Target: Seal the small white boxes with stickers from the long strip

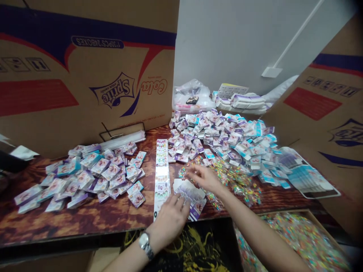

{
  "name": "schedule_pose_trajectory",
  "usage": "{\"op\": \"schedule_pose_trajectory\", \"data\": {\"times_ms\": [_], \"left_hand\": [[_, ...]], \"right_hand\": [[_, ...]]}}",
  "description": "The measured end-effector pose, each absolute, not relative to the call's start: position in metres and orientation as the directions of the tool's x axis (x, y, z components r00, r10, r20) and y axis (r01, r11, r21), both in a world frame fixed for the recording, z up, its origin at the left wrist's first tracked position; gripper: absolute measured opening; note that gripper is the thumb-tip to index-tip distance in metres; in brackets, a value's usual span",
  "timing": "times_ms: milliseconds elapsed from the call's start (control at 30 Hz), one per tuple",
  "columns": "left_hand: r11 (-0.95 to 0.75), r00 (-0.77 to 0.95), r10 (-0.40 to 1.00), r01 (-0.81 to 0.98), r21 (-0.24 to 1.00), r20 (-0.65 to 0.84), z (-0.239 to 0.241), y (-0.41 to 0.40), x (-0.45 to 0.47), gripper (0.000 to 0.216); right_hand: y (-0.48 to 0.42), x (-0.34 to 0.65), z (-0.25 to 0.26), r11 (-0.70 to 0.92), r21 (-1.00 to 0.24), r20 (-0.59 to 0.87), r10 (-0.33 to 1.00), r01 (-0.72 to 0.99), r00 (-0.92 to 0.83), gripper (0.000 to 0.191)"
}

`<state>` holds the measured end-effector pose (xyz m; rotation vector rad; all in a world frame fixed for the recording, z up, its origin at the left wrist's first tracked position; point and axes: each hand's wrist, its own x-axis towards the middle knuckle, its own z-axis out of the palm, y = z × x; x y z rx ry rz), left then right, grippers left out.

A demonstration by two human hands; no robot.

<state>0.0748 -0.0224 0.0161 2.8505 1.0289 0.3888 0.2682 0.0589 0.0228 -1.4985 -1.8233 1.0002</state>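
Observation:
My left hand [172,212], with a watch on its wrist, lies with outstretched fingers on several flat, purple-and-white cartons [195,206] at the table's front edge. Beside it runs a long printed sticker strip [162,170]. My right hand [206,178] reaches over the cartons' far side, its fingers bent together on a small clear packet of colourful candy [183,172]; the fingertips partly cover it. More candy packets [241,181] are heaped just right of that hand.
Small filled boxes [96,175] are piled at the left. A larger heap of small boxes [221,134] stands behind my hands. Big cardboard cartons [85,75] wall both sides. Flat cartons [309,179] lie at the right, and an open box [297,234] of candy packets stands below the edge.

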Motion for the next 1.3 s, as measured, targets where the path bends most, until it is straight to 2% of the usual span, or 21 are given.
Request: {"op": "schedule_pose_trajectory", "data": {"times_ms": [67, 167, 233, 333, 500, 667, 900, 1067, 1200, 1300], "left_hand": [[-0.802, 0.795, 0.597, 0.585, 0.123, 0.106, 0.006, -0.03, 0.087, 0.029], [-0.803, 0.804, 0.594, 0.593, 0.064, 0.017, -0.003, -0.035, 0.099, 0.029], [-0.786, 0.786, 0.617, 0.618, 0.014, -0.036, -0.007, -0.035, 0.104, 0.031], [-0.772, 0.768, 0.636, 0.634, -0.047, -0.08, -0.009, -0.031, 0.106, 0.034], [-0.754, 0.747, 0.657, 0.65, -0.091, -0.106, -0.011, -0.027, 0.106, 0.034], [-0.759, 0.759, 0.65, 0.644, -0.099, -0.049, -0.016, -0.026, 0.096, 0.033], [-0.794, 0.793, 0.608, 0.604, -0.072, -0.045, -0.014, -0.018, 0.081, 0.031], [-0.793, 0.792, 0.609, 0.606, -0.063, -0.052, -0.014, -0.014, 0.071, 0.029], [-0.797, 0.795, 0.603, 0.6, -0.067, -0.06, -0.014, -0.012, 0.06, 0.029], [-0.789, 0.788, 0.615, 0.613, -0.043, -0.042, -0.01, -0.012, 0.058, 0.027]], "right_hand": [[0.035, 0.284, 0.019, 0.237, -0.621, -0.072, 0.932, 0.747, -0.356, 0.022], [0.006, 0.3, 0.008, 0.312, -0.361, -0.124, 0.918, 0.879, -0.377, 0.043], [-0.004, 0.303, -0.001, 0.309, -0.256, -0.143, 0.925, 0.916, -0.352, 0.056], [-0.004, 0.3, -0.013, 0.293, -0.174, -0.168, 0.932, 0.94, -0.321, 0.056], [0.014, 0.292, -0.022, 0.23, -0.229, -0.113, 0.959, 0.946, -0.261, 0.053], [0.025, 0.284, -0.026, 0.26, -0.258, -0.032, 0.96, 0.93, -0.277, 0.042], [0.027, 0.276, -0.027, 0.264, -0.25, -0.031, 0.96, 0.932, -0.28, 0.032], [0.025, 0.265, -0.027, 0.26, -0.266, -0.009, 0.962, 0.928, -0.272, 0.034], [0.027, 0.257, -0.028, 0.264, -0.336, 0.029, 0.962, 0.904, -0.27, 0.033], [0.03, 0.261, -0.02, 0.267, -0.478, 0.046, 0.959, 0.837, -0.279, 0.03]]}}
